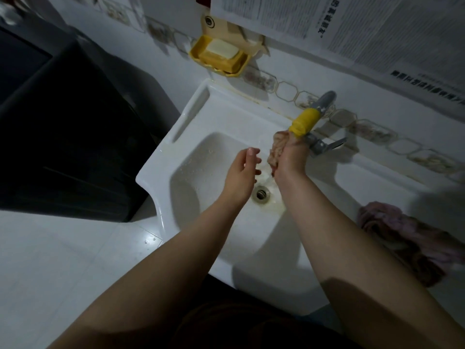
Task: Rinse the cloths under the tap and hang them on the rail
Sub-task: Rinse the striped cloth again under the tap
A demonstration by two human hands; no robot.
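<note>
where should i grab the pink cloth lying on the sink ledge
Take the pink cloth at its bunched near-basin end, coming from above with the left hand, which is free, while the right hand grips the other cloth under the tap. It lies crumpled on the sink ledge, so raised folds there give the fingers something to pinch; the far end trails off toward the frame edge.

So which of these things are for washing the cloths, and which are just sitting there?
For the job:
- wet cloth gripped in the right hand
- left hand, open beside it
- yellow-tipped tap
- sink
- pink cloth waiting on the right

Just sitting there:
- soap in its yellow dish
- papers on the wall
</note>
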